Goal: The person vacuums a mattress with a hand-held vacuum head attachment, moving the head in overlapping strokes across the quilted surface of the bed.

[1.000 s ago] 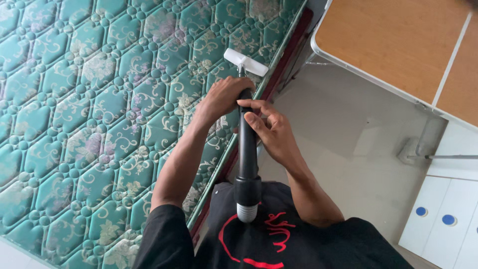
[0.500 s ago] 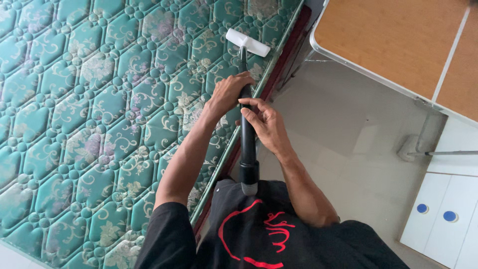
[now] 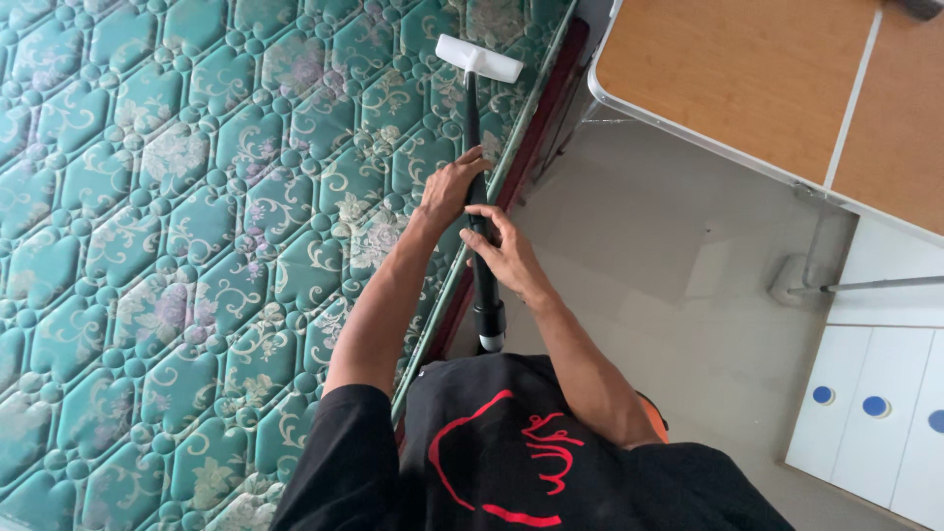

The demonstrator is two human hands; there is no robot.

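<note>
While both arms reach forward, the left hand (image 3: 447,189) wraps around the black vacuum wand (image 3: 478,211), and the right hand (image 3: 501,254) clamps the same tube just below it. Its white flat nozzle (image 3: 479,58) rests on the green quilted mattress (image 3: 197,216) near the bed's edge. A wooden folding table (image 3: 728,79) stands over the grey floor (image 3: 669,285).
</note>
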